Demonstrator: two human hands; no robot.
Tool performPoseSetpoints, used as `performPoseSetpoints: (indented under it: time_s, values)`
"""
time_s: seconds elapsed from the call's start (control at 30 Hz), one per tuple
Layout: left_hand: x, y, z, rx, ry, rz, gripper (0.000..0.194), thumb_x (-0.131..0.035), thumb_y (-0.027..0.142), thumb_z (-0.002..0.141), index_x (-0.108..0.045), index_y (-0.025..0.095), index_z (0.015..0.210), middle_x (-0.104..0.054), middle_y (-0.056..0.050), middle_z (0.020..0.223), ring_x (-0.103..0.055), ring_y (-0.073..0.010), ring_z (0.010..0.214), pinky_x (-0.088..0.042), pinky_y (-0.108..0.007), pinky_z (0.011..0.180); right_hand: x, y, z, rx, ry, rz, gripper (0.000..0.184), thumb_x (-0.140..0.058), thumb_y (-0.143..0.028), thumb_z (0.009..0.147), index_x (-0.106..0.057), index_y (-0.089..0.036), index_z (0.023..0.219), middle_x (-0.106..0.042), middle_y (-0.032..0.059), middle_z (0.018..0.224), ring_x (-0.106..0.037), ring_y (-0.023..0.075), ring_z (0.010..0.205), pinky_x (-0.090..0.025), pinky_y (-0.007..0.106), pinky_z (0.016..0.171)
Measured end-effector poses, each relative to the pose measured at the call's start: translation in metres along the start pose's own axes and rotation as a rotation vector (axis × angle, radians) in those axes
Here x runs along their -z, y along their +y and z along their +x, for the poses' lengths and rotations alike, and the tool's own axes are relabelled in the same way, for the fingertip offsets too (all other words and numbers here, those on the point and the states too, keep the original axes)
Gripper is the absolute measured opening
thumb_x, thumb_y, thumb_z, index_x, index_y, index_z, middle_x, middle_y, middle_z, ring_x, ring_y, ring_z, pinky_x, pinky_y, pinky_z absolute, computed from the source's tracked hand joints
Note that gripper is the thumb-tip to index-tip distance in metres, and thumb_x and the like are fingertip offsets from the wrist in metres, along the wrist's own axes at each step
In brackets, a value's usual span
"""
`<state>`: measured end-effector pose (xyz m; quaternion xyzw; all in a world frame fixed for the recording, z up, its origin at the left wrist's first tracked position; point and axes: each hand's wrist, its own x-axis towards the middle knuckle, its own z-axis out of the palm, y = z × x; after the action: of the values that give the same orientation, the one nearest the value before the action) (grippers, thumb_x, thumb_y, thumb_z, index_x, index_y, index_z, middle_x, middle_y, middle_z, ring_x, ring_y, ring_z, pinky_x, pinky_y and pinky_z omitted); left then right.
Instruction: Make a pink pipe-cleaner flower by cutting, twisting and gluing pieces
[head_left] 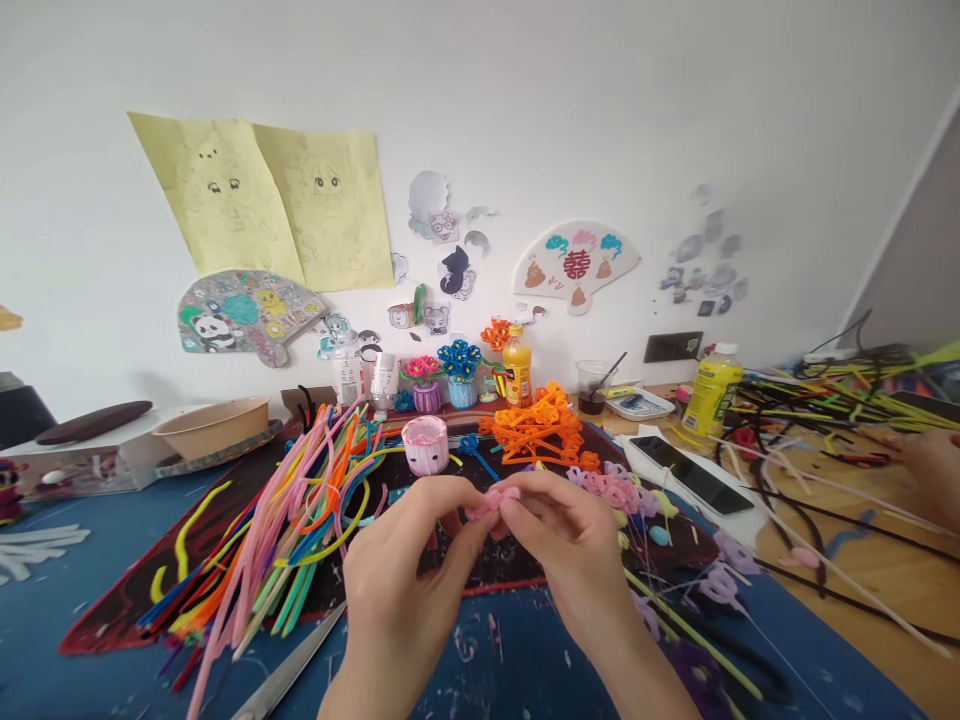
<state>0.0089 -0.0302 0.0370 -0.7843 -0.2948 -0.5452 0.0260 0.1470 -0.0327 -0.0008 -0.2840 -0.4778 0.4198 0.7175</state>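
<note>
Between my two hands, above the dark mat, is a small pink fuzzy pipe-cleaner piece [495, 499] with looped, petal-like parts. My left hand [424, 570] pinches its left side with thumb and forefinger. From the other side my right hand [566, 545] grips it the same way. Fingertips cover much of the piece. Just beyond my left hand stands a small pink pot [425, 446] with a face on it. Pink and lilac pipe-cleaner flowers [615, 490] lie right behind my right hand.
Loose coloured pipe cleaners [270, 510] are heaped at left, with scissors [296, 665] below them. Orange pipe-cleaner flowers [540, 425] pile up at the back. A phone [690, 472] and a yellow bottle [712, 390] are at right. Another person's hand [934, 470] shows at the right edge.
</note>
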Motion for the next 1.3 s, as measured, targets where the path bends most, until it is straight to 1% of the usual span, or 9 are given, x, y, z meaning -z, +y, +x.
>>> performPoseSetpoints:
  time_s: [0.1, 0.23, 0.33, 0.43, 0.6, 0.87, 1.0, 1.2, 1.3]
  values:
    - [0.002, 0.002, 0.001, 0.013, 0.013, 0.052, 0.006, -0.062, 0.018, 0.085, -0.059, 0.023, 0.087, -0.066, 0.006, 0.069, -0.057, -0.0065, 0.054, -0.046, -0.017, 0.053, 0.001, 0.000, 0.000, 0.003, -0.016, -0.021, 0.009, -0.075, -0.031, 0.077, -0.076, -0.022, 0.081, -0.074, 0.0060, 0.080, -0.067, 0.0194, 0.072, -0.058, 0.029, 0.064]
    - [0.002, 0.001, 0.001, -0.032, -0.011, 0.050, 0.006, -0.060, 0.017, 0.086, -0.060, 0.023, 0.088, -0.069, 0.003, 0.076, -0.062, -0.0086, 0.063, -0.048, -0.017, 0.057, 0.001, 0.000, 0.001, -0.009, -0.020, -0.018, 0.011, -0.076, -0.031, 0.076, -0.076, -0.022, 0.082, -0.074, 0.0054, 0.082, -0.067, 0.0181, 0.070, -0.058, 0.029, 0.064]
    - [0.000, -0.002, 0.000, -0.025, 0.010, 0.114, 0.011, -0.061, 0.018, 0.086, -0.058, 0.023, 0.096, -0.068, 0.004, 0.073, -0.061, -0.0076, 0.058, -0.049, -0.017, 0.058, -0.001, 0.000, 0.001, -0.044, -0.031, 0.000, 0.012, -0.077, -0.032, 0.074, -0.076, -0.022, 0.080, -0.074, 0.0054, 0.080, -0.068, 0.0190, 0.069, -0.059, 0.030, 0.064]
    - [-0.002, -0.006, -0.001, -0.069, 0.010, 0.152, 0.014, -0.061, 0.017, 0.086, -0.057, 0.022, 0.100, -0.067, 0.005, 0.072, -0.061, -0.0069, 0.059, -0.049, -0.016, 0.060, -0.004, -0.004, -0.001, -0.080, -0.015, 0.025, 0.012, -0.079, -0.031, 0.072, -0.077, -0.022, 0.079, -0.074, 0.0046, 0.077, -0.068, 0.0187, 0.068, -0.058, 0.030, 0.065]
    - [-0.001, -0.006, 0.000, -0.116, -0.039, 0.144, 0.012, -0.059, 0.014, 0.087, -0.061, 0.022, 0.095, -0.065, 0.004, 0.073, -0.059, -0.0063, 0.062, -0.045, -0.015, 0.060, -0.007, -0.008, -0.002, -0.123, 0.008, 0.048, 0.012, -0.080, -0.030, 0.071, -0.078, -0.022, 0.079, -0.073, 0.0033, 0.075, -0.067, 0.0168, 0.065, -0.058, 0.029, 0.066]
    - [-0.002, -0.010, -0.002, -0.064, -0.088, 0.160, 0.007, -0.058, 0.015, 0.087, -0.058, 0.020, 0.083, -0.063, 0.005, 0.068, -0.057, -0.0069, 0.058, -0.042, -0.016, 0.056, -0.002, 0.002, 0.004, -0.233, -0.044, 0.060, 0.022, -0.079, -0.038, 0.073, -0.077, -0.018, 0.081, -0.072, 0.0044, 0.074, -0.064, 0.0143, 0.062, -0.055, 0.026, 0.062]
    - [-0.004, -0.011, -0.003, -0.049, -0.077, 0.189, 0.007, -0.059, 0.017, 0.087, -0.056, 0.020, 0.081, -0.063, 0.005, 0.068, -0.057, -0.0067, 0.057, -0.042, -0.016, 0.055, -0.001, 0.002, 0.005, -0.258, -0.049, 0.103, 0.022, -0.079, -0.038, 0.072, -0.077, -0.018, 0.082, -0.072, 0.0044, 0.075, -0.063, 0.0132, 0.063, -0.055, 0.025, 0.062]
    - [-0.006, -0.013, -0.004, -0.042, -0.064, 0.247, 0.009, -0.055, 0.022, 0.090, -0.054, 0.021, 0.081, -0.063, 0.005, 0.065, -0.058, -0.0074, 0.055, -0.040, -0.017, 0.052, 0.000, 0.004, 0.005, -0.290, -0.079, 0.115, 0.022, -0.079, -0.037, 0.073, -0.077, -0.017, 0.083, -0.073, 0.0048, 0.075, -0.065, 0.0140, 0.068, -0.055, 0.024, 0.066]
    - [-0.007, -0.017, -0.005, -0.068, -0.072, 0.265, 0.005, -0.052, 0.022, 0.091, -0.053, 0.021, 0.087, -0.065, 0.005, 0.068, -0.061, -0.0080, 0.058, -0.041, -0.017, 0.053, -0.001, 0.004, 0.006, -0.300, -0.104, 0.108, 0.023, -0.081, -0.035, 0.071, -0.077, -0.018, 0.086, -0.073, 0.0042, 0.078, -0.065, 0.0135, 0.072, -0.055, 0.023, 0.070]
